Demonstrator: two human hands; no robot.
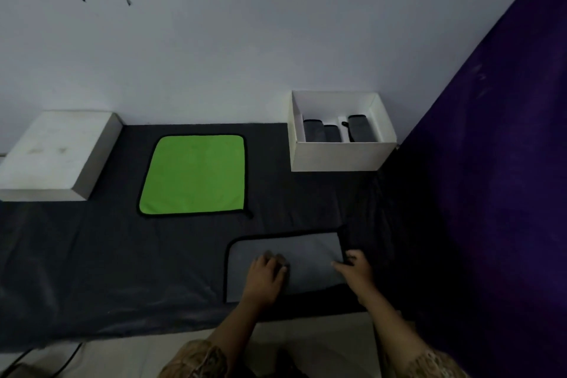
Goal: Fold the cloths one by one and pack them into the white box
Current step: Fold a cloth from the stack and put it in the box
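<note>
Grey cloth: lay on the dark mat near the front edge, already folded into a rectangle with black trim, directly before the person
Left hand: pressed down on the middle of the grey cloth, fingers bent at the tips but holding nothing
Right hand: sat at the cloth's right edge; the fingers seemed to pinch the black trim there, though the dim light made the grip hard to read
White box: stood at the far right of the mat against the wall, open, well apart from the hands
Packed cloths: several folded dark ones stood on edge inside the white box, with spare room between them
Green cloth: lay flat and unfolded in the middle of the mat, untouched
Box lid: rested upside down at the far left
Step in hand: most likely the next fold of the grey cloth, right edge carried over to the left
Doing it well: keep the left palm as an anchor along the fold line, lift the right edge cleanly, match trim to trim, then smooth outward so the bundle stays slim enough to slot upright beside the others
</note>
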